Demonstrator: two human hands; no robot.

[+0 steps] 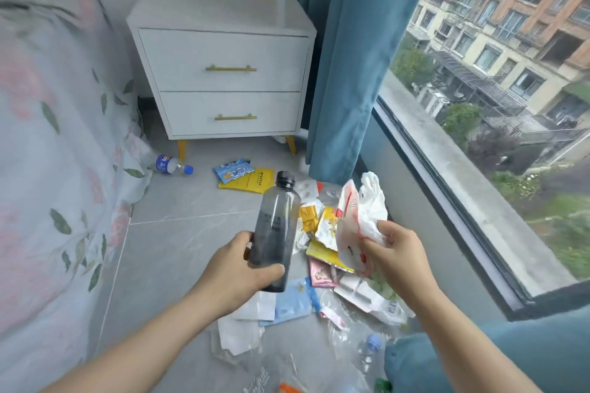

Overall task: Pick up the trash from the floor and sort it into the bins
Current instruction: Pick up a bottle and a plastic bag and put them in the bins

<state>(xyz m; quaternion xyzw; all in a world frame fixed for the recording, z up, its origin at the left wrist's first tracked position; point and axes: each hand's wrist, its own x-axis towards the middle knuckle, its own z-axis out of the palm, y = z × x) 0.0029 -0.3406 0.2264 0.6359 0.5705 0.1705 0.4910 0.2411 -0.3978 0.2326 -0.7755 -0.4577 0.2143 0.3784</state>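
My left hand (238, 268) grips a dark, smoky plastic bottle (277, 226) with a black cap, held upright above the grey tile floor. My right hand (394, 252) is closed on a bunch of white plastic bags and a red-and-white wrapper (357, 220). Under both hands lies a heap of trash: yellow and pink wrappers (322, 252), a blue packet (293, 301), white paper (239, 332), clear plastic. Farther off lie a yellow pouch with blue packets (244, 177) and a clear bottle with a blue cap (172, 165). No bins are in view.
A white two-drawer nightstand (223, 73) with gold handles stands at the back. A floral bedspread (48, 153) hangs on the left. A teal curtain (348, 57) and a large window (495, 105) run along the right. A teal cushion (479, 357) sits at the lower right.
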